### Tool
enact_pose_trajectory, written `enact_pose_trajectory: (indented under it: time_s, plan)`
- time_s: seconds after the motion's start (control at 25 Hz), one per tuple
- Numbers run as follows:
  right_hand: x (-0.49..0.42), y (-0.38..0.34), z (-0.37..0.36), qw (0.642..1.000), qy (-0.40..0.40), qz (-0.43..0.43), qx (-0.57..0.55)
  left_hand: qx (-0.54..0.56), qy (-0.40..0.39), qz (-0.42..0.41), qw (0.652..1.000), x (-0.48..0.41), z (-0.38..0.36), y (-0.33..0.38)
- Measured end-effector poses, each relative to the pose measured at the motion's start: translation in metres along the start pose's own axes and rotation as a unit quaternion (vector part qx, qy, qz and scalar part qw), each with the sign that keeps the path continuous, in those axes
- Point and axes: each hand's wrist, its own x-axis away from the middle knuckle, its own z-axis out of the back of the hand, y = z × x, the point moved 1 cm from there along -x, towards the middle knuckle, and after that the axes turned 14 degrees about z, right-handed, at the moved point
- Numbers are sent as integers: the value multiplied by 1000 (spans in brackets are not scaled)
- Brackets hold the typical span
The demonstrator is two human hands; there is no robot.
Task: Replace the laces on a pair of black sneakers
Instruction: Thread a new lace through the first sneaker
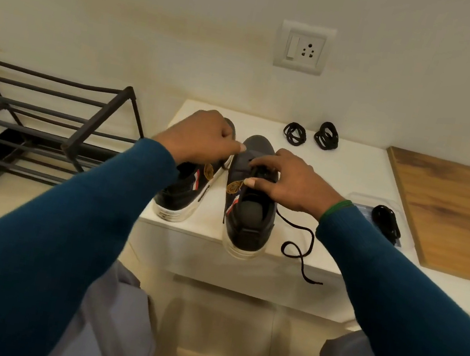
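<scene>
- Right sneaker (247,217) and left sneaker (185,191) at front edge of ledge (345,177), heels toward body, long axes front to back.
- Right hand (286,180) over right sneaker's eyelets, fingertips pinching lace (300,241); loose end trailing right.
- Left hand (203,135) curled just left of eyelets; contents not discernible.
- Right hand nearer.

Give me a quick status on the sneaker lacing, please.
Left hand pinching lace, right hand gripping it at eyelets of right sneaker. Lace tail loose over table edge. Nothing blocking; spare coils behind.
</scene>
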Motion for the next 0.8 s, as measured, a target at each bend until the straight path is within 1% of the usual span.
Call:
enact_pose_trajectory:
  time_s: [0.04, 0.08, 0.12, 0.16, 0.2, 0.24, 0.28, 0.32, 0.36, 0.44, 0.48, 0.52, 0.56, 0.6, 0.64, 0.68, 0.72, 0.76, 0.8]
  plan:
    - [1, 0, 3, 999, 16, -4, -38, -60, 12, -19, 998, 0, -7, 2]
    - [3, 2, 6, 997, 43, -26, -67, -84, 31, -32, 995, 0, -7, 3]
    - [6, 6, 11, 993, 64, -62, -77, -99, 51, -52, 992, -1, -5, 4]
    - [10, 11, 16, 989, 58, -107, -83, -131, 72, -73, 986, -2, -1, 5]
    - [13, 16, 20, 982, 20, -155, -105, -176, 98, -86, 976, -6, 2, 4]
    - [18, 18, 21, 966, -38, -203, -153, -225, 133, -97, 960, -7, 4, 4]
    - [21, 16, 20, 943, -90, -247, -205, -268, 168, -105, 943, -7, 2, 4]
    - [24, 13, 17, 920, -121, -279, -246, -272, 205, -104, 934, -5, -1, 5]
    - [25, 10, 14, 903, -131, -302, -276, -247, 237, -97, 934, -3, -4, 10]
    - [24, 7, 9, 879, -117, -327, -328, -189, 282, -73, 938, 2, -5, 20]
    - [23, 7, 8, 869, -101, -332, -352, -177, 287, -61, 939, 4, -7, 24]
    - [21, 9, 7, 860, -81, -338, -374, -167, 263, -42, 949, 6, -10, 26]
    - [21, 11, 6, 852, -58, -344, -391, -132, 204, -1, 970, 8, -14, 28]
    - [19, 14, 5, 843, -29, -350, -407, -73, 98, 62, 991, 8, -22, 27]
    - [17, 16, 3, 837, 6, -351, -421, 0, -22, 130, 991, 9, -31, 25]
    - [14, 17, 1, 830, 45, -345, -435, 57, -119, 197, 972, 12, -39, 24]
    - [10, 18, -1, 822, 84, -335, -453, 92, -181, 239, 950, 15, -45, 23]
    - [7, 17, -3, 810, 124, -323, -474, 112, -205, 255, 938, 14, -50, 20]
    - [5, 17, -4, 801, 167, -308, -485, 127, -204, 259, 936, 12, -53, 19]
